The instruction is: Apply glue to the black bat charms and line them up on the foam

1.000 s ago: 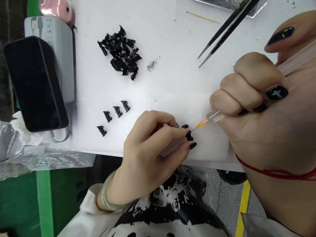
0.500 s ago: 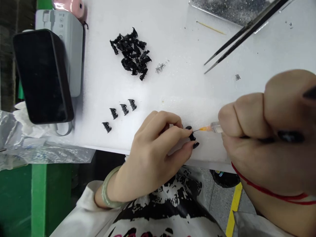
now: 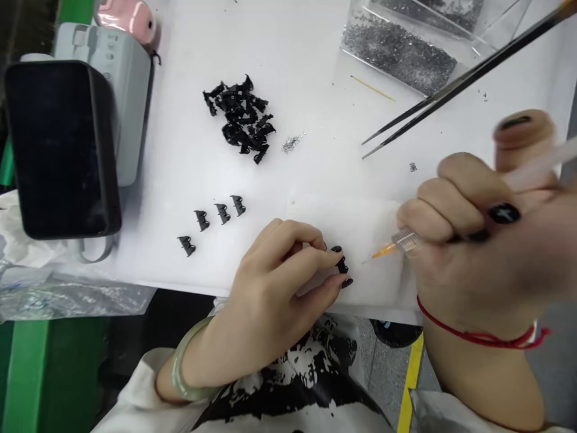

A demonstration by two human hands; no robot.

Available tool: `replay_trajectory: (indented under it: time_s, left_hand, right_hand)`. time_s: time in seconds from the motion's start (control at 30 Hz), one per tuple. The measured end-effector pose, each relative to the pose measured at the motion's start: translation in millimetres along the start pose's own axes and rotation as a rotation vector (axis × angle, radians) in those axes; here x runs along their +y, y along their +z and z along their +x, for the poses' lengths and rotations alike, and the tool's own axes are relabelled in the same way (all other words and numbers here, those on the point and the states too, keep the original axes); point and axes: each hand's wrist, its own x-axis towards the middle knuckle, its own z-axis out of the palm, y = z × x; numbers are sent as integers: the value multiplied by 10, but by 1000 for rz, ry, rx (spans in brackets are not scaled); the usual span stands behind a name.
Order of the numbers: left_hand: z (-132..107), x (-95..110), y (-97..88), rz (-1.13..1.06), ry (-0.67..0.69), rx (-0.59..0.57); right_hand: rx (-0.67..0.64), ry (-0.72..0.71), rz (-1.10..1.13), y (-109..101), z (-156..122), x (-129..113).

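- A small black clip is pinched between the thumb and forefinger of the left hand, near the front edge of the white foam sheet.
- The right hand is clenched around a clear syringe; its orange needle tip points at the clip, just beside it and not touching.
- The same hand also grips long black tweezers, which slant up and away over the sheet.
- To the left of the held clip, four black clips lie in a loose row, well apart from the hands.
- Farther back sits a heap of black clips, with a little cluster of tiny silver bits just beside it.
- At the far right a clear bag holds grey grains, and a thin wooden stick lies near it.
- On the left edge stands a black phone leaning on a grey device, with a pink object behind.
- Crumpled clear plastic hangs off the front left corner.
- Below the sheet's edge a green frame shows, and on the right a grey floor with a yellow line.
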Motion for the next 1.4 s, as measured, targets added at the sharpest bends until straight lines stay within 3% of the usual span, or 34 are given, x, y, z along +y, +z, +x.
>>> replay_trajectory:
  time_s: [0.1,0.33,0.9,1.4]
  left_hand:
    - [0,17,-6,4,-24,0]
    - [-15,36,-6,19,-46,-3]
    - [-20,55,-7,13,-67,-8]
    - [-24,33,-5,23,-25,-16]
  right_hand:
    - [-2,-75,-24,80,92,-2]
    - [21,47,-121,169,56,4]
    - [70,66,-150,201,58,6]
    - [1,46,-101,211,54,25]
